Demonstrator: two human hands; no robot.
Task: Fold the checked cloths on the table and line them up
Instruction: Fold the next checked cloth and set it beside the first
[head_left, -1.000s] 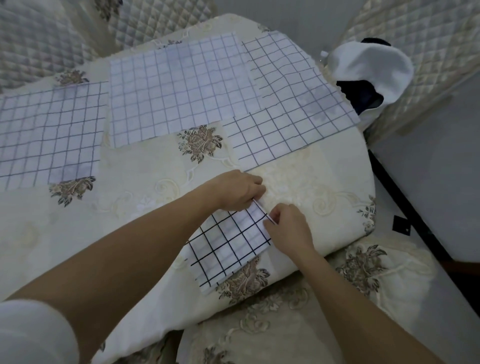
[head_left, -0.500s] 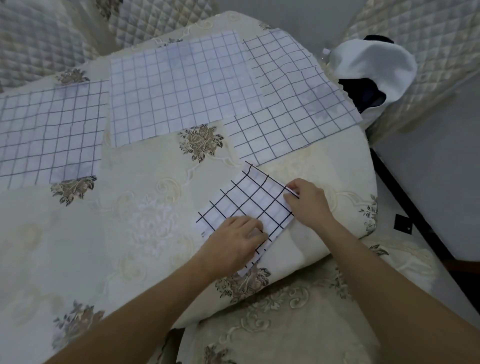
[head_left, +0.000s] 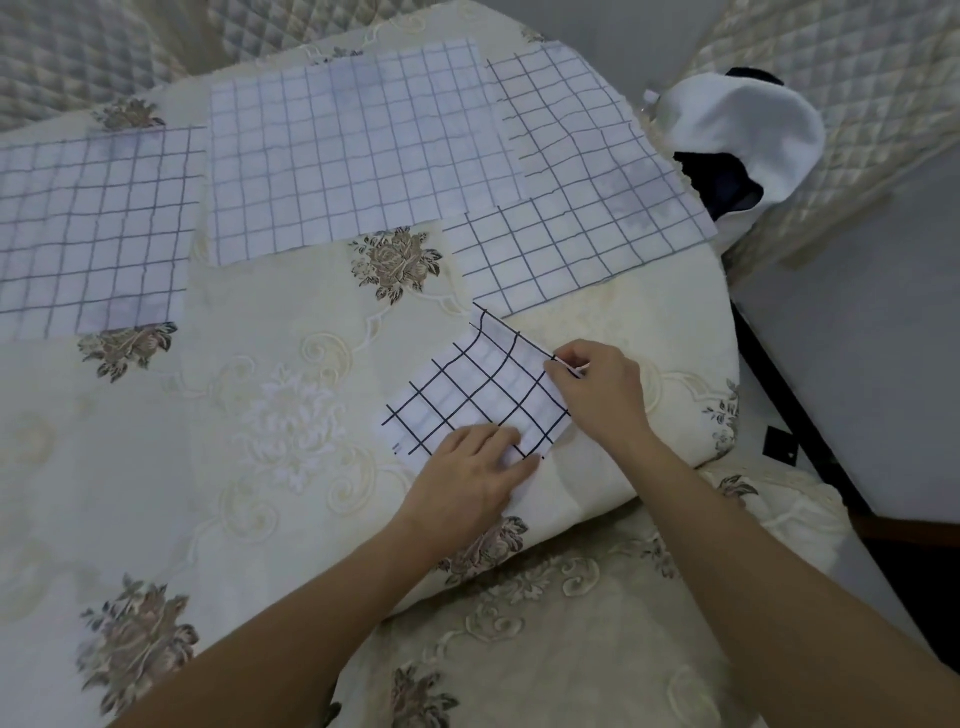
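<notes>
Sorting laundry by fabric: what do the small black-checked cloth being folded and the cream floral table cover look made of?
The small black-checked white cloth looks like thin, matte woven fabric, perhaps cotton: it bends softly and pale lines show through. The cream floral table cover looks thicker, with raised scrolls and a slight sheen, probably embroidered or jacquard.

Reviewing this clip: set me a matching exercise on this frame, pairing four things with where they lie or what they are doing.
Things:
1. left hand
2. right hand
3. small dark-lined cloth
4. white cap

States:
A. pinches the cloth's far right corner
B. lies beyond the table's far right edge
C. fingers lie on the cloth's near edge
D. lies on the tablecloth between both hands

Pairs: 1-C, 2-A, 3-D, 4-B
</notes>
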